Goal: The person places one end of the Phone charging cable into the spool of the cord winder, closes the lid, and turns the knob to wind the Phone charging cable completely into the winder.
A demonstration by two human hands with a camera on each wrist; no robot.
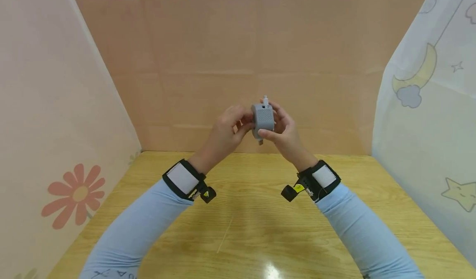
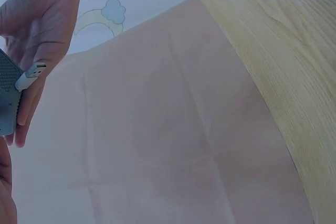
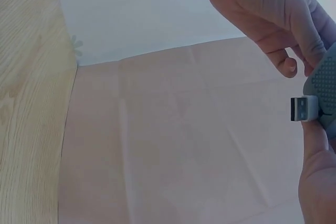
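Sleeves (image 1: pixel 148 217) nearest, above bench (image 1: pixel 253 229). Grey box (image 1: pixel 263 120) held up between both hands: right fingers (image 1: pixel 277 124) curled round it for support, left fingers (image 1: pixel 238 124) pinching its side. USB plug (image 3: pixel 303 108) sticking out beside right thumb.

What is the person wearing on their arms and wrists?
Long light-blue sleeves cover both arms. Each wrist carries a black strap with a white patch, left and right. A small black camera unit with a yellow mark hangs from each strap. The hands are bare.
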